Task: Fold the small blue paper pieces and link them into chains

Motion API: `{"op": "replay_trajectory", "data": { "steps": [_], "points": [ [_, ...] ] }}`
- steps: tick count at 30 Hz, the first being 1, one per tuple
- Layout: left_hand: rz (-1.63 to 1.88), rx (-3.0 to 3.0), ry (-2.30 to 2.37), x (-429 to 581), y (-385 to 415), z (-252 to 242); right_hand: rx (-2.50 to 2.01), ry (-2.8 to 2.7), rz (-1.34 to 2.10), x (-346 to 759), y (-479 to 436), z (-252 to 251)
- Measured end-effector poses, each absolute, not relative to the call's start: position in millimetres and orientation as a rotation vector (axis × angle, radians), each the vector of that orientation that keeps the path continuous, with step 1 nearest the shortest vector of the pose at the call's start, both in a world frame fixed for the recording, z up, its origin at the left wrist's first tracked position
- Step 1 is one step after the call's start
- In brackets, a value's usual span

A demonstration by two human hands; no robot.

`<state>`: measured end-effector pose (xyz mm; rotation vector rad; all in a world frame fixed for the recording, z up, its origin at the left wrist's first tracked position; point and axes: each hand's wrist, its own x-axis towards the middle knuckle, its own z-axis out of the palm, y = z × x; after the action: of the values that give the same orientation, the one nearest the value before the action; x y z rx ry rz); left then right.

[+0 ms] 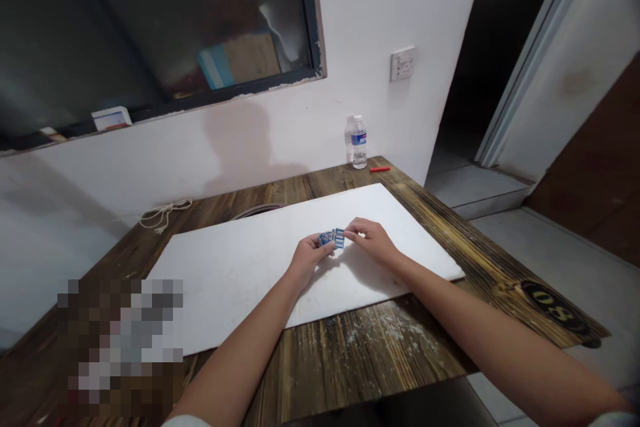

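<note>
Over the white board (240, 273), my left hand (306, 260) is closed around small blue-and-white printed pieces (338, 238) that look like fanned-out cards. Its thumb lies across their front. From the right, my right hand (373, 240) pinches at their right edge with thumb and forefinger. The print is too small to read, and the left fingers hide part of the pieces. Both hands cast shadows on the board.
The board lies on a dark wooden table (320, 363). A water bottle (359, 143) and a red stick-like object (380, 169) stand and lie at the far corner. A pale cord (164, 213) lies at the back left. A blurred patch covers the front left.
</note>
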<state>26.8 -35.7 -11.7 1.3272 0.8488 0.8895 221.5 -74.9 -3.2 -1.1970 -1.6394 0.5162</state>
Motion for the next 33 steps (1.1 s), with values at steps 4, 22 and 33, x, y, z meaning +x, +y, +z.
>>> {"op": "replay_trajectory", "data": {
  "steps": [4,22,33],
  "points": [
    [0.908,1.307,0.853,27,-36,-10,-1.315,-1.637,0.502,229,-71,-5],
    [0.917,1.406,0.903,26,-39,-8,-1.461,-1.745,0.497,243,-68,-4],
    [0.797,1.470,0.889,25,-45,-1,-1.234,-1.481,0.972,225,-73,-4]
  ]
}}
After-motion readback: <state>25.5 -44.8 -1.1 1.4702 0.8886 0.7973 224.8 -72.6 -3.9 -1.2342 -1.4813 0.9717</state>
